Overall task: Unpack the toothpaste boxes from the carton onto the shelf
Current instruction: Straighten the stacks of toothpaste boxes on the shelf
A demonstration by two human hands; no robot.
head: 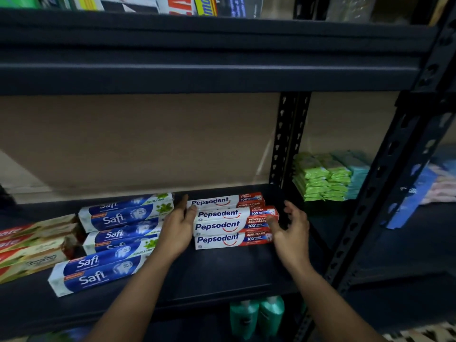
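Pepsodent boxes point(229, 219) sit mid-shelf, stacked flat in two rows, long sides facing out. The front row is three high, and a second row shows behind it.

Room: bare shelf board point(222, 272) runs from the stack to the front lip. There's a narrow free strip on the right, up to the perforated rear post point(288, 137). Plenty of headroom to the deck above. The left side is tight: Safi boxes point(118, 219) lie just beside it, with only a hand's gap between them.

Left hand point(177, 228) is in that gap, fingers straight and flat against the left ends of the stack, thumb on top of a box. Right hand point(293, 230) is at the red right ends with its thumb touching. The other fingers are loosely spread and grip nothing.

Materials: dark matte metal rack with a slotted front upright point(385, 183) and a brown board backing. The boxes are long, glossy rectangular cartons, white with a blue logo and a red right end.

Red-and-cream boxes point(32, 243) are at far left. Green soft packs point(320, 178) are stacked in the next bay, and teal bottles point(256, 314) stand on the level below.
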